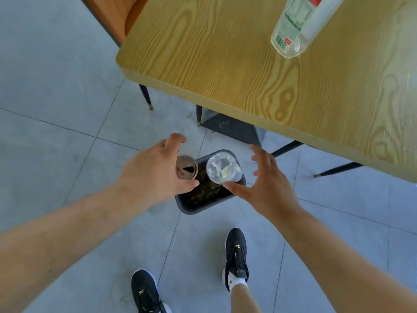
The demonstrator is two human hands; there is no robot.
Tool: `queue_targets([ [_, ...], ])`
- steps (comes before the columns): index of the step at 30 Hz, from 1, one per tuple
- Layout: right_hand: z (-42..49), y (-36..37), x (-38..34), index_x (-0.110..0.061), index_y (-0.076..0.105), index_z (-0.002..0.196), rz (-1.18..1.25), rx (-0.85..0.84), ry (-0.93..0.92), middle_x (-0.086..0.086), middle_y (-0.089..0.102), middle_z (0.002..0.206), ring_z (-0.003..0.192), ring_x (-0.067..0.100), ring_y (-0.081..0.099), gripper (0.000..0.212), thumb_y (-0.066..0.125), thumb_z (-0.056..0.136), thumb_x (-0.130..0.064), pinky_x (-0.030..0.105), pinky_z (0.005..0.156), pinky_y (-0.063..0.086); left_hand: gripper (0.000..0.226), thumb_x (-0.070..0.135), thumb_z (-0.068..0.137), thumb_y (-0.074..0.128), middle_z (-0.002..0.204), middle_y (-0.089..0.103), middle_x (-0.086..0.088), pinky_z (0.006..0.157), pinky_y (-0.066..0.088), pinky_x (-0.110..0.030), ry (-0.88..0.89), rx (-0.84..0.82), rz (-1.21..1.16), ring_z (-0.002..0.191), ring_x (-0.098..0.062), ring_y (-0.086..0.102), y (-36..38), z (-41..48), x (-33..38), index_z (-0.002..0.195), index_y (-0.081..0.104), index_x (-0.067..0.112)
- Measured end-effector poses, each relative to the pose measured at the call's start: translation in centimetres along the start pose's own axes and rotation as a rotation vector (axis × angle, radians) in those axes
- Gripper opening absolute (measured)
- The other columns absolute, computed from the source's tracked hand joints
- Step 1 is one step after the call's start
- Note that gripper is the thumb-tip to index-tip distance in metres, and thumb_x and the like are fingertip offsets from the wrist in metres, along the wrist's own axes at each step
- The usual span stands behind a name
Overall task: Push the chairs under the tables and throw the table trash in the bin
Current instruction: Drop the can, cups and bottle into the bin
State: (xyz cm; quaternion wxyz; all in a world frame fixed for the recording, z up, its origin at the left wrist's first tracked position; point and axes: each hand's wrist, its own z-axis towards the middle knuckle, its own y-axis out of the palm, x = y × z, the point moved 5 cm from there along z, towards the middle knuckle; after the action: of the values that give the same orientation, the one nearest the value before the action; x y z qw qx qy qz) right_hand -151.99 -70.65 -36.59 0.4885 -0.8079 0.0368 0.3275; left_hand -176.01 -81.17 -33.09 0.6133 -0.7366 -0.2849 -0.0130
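Observation:
A dark rectangular bin (189, 210) stands on the floor just off the table's corner, with trash inside it. My left hand (155, 175) hovers over the bin's left edge, fingers spread wide. A drink can (186, 167) seen from above sits in the gap between thumb and fingers without visibly touching them. My right hand (266, 184) is open over the bin's right edge. A clear plastic cup (223, 168) hangs above the bin by my right thumb tip, not gripped.
The wooden table (248, 75) fills the upper right, with a clear plastic bottle (293, 26) lying on it. An orange chair (126, 19) stands at the table's far left side. Dark chair legs (338, 170) reach out from under the table. My shoes (235, 251) stand on grey tiles.

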Motion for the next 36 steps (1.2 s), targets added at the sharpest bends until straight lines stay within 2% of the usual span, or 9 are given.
queue_targets([
  [3,-0.8,-1.6,-1.5,-0.046,0.027,0.146,-0.025,0.030,-0.028,-0.017,0.046,0.142,0.115,0.009,0.058,0.094,0.062,0.068,-0.086,0.037,0.079,0.055,0.089,0.076,0.066,0.076,0.126,0.062,0.005,0.073,0.051,-0.038,0.004,0.005,-0.009,0.101,-0.026,0.066,-2.5,-0.1,0.7,0.135,0.036,0.035],
  [5,-1.8,-3.6,-3.3,-0.047,0.038,0.139,-0.021,0.078,-0.068,-0.024,0.051,0.132,0.110,0.003,0.059,0.078,0.061,0.074,-0.083,0.035,0.081,0.055,0.083,0.078,0.069,0.071,0.127,0.062,0.009,0.074,0.046,-0.035,0.011,0.015,-0.028,0.102,-0.022,0.065,-5.0,-0.4,1.4,0.134,0.040,0.037],
  [7,-2.9,-6.4,-5.7,-0.047,0.049,0.128,0.004,0.142,-0.113,-0.030,0.054,0.119,0.103,-0.005,0.058,0.060,0.061,0.078,-0.078,0.028,0.077,0.053,0.077,0.079,0.071,0.067,0.127,0.062,0.012,0.073,0.043,-0.032,0.051,0.039,-0.025,0.101,-0.019,0.064,-8.3,-0.7,2.5,0.132,0.044,0.038],
  [10,-4.6,-12.4,-10.1,-0.043,0.058,0.117,0.014,0.283,-0.191,-0.033,0.055,0.114,0.099,-0.007,0.057,0.045,0.064,0.082,-0.071,0.023,0.074,0.049,0.074,0.082,0.071,0.061,0.125,0.062,0.013,0.071,0.044,-0.033,0.126,0.094,-0.040,0.098,-0.017,0.062,-14.8,-0.7,4.7,0.129,0.046,0.040],
  [16,-4.7,-27.0,-17.6,-0.029,0.065,0.119,0.035,0.536,-0.287,-0.020,0.061,0.111,0.096,0.008,0.063,0.049,0.065,0.083,-0.062,0.044,0.080,0.057,0.083,0.082,0.074,0.063,0.134,0.058,0.005,0.072,0.052,-0.037,0.270,0.191,-0.042,0.102,-0.019,0.063,-28.0,0.8,11.3,0.137,0.041,0.033],
  [22,2.3,-37.1,-19.2,-0.030,0.059,0.130,0.036,0.612,-0.321,-0.014,0.061,0.123,0.103,0.009,0.061,0.060,0.062,0.084,-0.069,0.043,0.083,0.057,0.096,0.096,0.066,0.053,0.143,0.054,0.009,0.073,0.046,-0.033,0.281,0.232,-0.009,0.103,-0.016,0.062,-32.7,5.5,17.7,0.141,0.035,0.038],
  [27,11.7,-39.6,-17.4,-0.030,0.053,0.138,0.027,0.518,-0.317,-0.008,0.058,0.136,0.113,0.014,0.061,0.066,0.069,0.085,-0.064,0.035,0.082,0.051,0.100,0.095,0.064,0.058,0.149,0.046,0.012,0.076,0.040,-0.032,0.202,0.131,-0.022,0.111,-0.015,0.056,-30.2,11.1,20.8,0.143,0.028,0.042],
  [30,17.3,-39.1,-16.0,-0.030,0.043,0.150,-0.013,0.372,-0.308,-0.002,0.051,0.148,0.124,0.018,0.058,0.082,0.073,0.083,-0.066,0.038,0.091,0.050,0.104,0.092,0.064,0.063,0.152,0.041,0.014,0.081,0.041,-0.034,0.155,0.040,-0.041,0.120,-0.018,0.055,-27.7,14.0,21.8,0.147,0.025,0.043],
  [36,26.6,-35.5,-14.7,-0.037,0.018,0.161,-0.078,0.091,-0.290,-0.001,0.031,0.164,0.139,0.023,0.046,0.116,0.081,0.071,-0.072,0.032,0.094,0.041,0.111,0.092,0.062,0.063,0.153,0.037,0.017,0.080,0.043,-0.034,0.090,-0.029,-0.037,0.119,-0.018,0.056,-23.7,17.5,22.7,0.151,0.021,0.041],
])
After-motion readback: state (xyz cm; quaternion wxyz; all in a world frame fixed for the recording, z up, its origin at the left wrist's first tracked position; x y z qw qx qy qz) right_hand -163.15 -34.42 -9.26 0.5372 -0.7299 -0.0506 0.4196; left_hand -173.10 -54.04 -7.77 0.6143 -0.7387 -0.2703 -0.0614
